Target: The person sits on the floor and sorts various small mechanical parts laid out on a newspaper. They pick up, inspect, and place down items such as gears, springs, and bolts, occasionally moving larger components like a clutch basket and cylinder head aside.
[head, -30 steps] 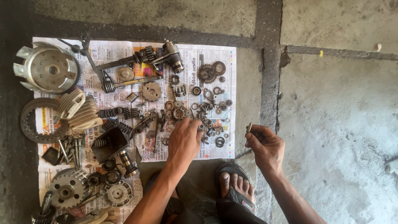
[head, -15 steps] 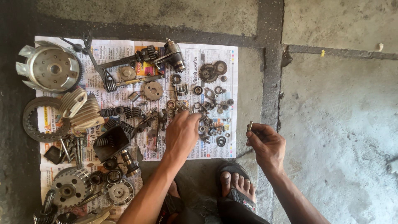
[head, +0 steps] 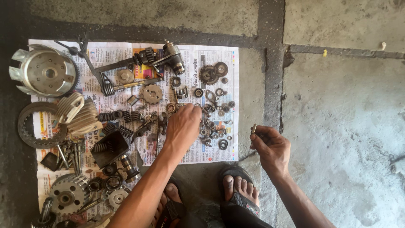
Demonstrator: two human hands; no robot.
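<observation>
The person squatted on the concrete floor (head: 337, 126) in front of a newspaper sheet (head: 219, 154) covered with metal engine parts. The left hand (head: 182, 126) lay palm down on the paper, its fingers curled over a heap of small washers and bearings (head: 215, 128); I could not tell if it held one. The right hand (head: 271, 145) was off the paper, over the floor, pinching a small brass-coloured pin (head: 253, 128) upright between thumb and fingertips. A sprocket (head: 152, 93) lay just beyond the left hand.
</observation>
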